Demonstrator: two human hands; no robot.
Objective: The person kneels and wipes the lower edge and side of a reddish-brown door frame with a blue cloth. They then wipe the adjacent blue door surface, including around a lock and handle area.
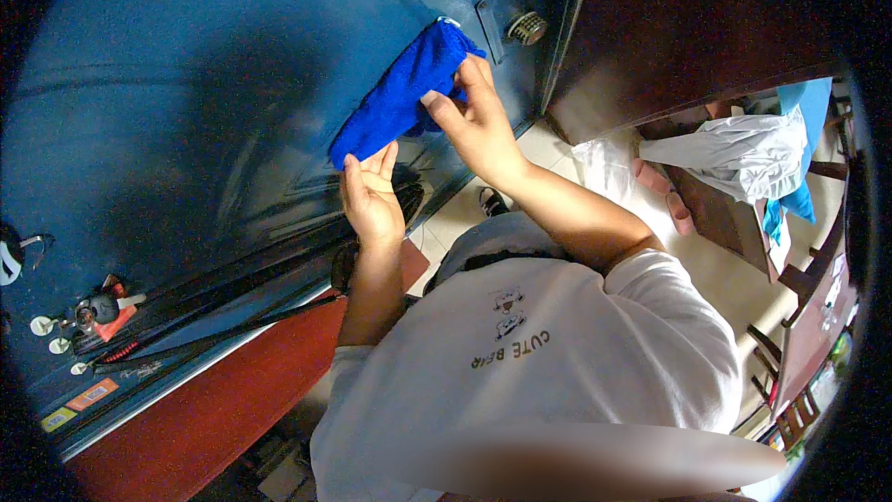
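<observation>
A folded bright blue cloth (397, 97), with a white tag or edging at its upper end, is held slantwise in front of a dark blue door (174, 7). My left hand (373, 202) grips its lower end, the thumb in front and the other fingers behind. On the cloth's upper right side, my right hand (484, 129) grasps it with thumb and fingers. Part of the cloth behind my right fingers is hidden. Up and to the right of the cloth, a round metal door knob (527, 28) stands out beside a metal plate (490, 26).
Hooks (43, 325) on the door's left carry small hanging items. A red-brown panel (230, 390) runs along its lower side. Pink slippers (678, 213) lie on the right floor, near a white cloth (749, 153) draped over furniture. Beyond is a table (812, 335) with chairs.
</observation>
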